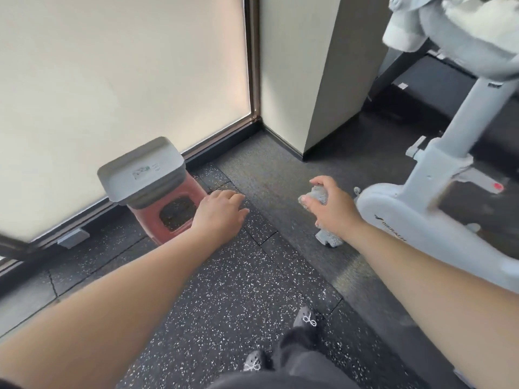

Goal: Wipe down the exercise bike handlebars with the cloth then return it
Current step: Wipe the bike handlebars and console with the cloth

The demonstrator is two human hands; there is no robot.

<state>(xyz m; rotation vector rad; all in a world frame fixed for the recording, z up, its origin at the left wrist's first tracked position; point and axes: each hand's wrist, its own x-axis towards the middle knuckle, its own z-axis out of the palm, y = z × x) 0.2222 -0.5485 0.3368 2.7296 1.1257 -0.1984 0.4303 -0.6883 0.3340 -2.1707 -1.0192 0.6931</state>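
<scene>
While the right hand (334,209) grips one grey cloth (317,196), the left hand (222,213) hovers open, empty.

The scene is bright, with soft daylight that comes through the pale window blind (120,80) at the upper left. Shadows on the speckled floor (224,290) are weak and have no sharp edge. A pale glare lies on the dark mat (348,276). The exercise bike (438,169) at the right is smeared by motion blur, mostly near the top. Straight lines bend toward the edges, as a wide lens makes.
</scene>
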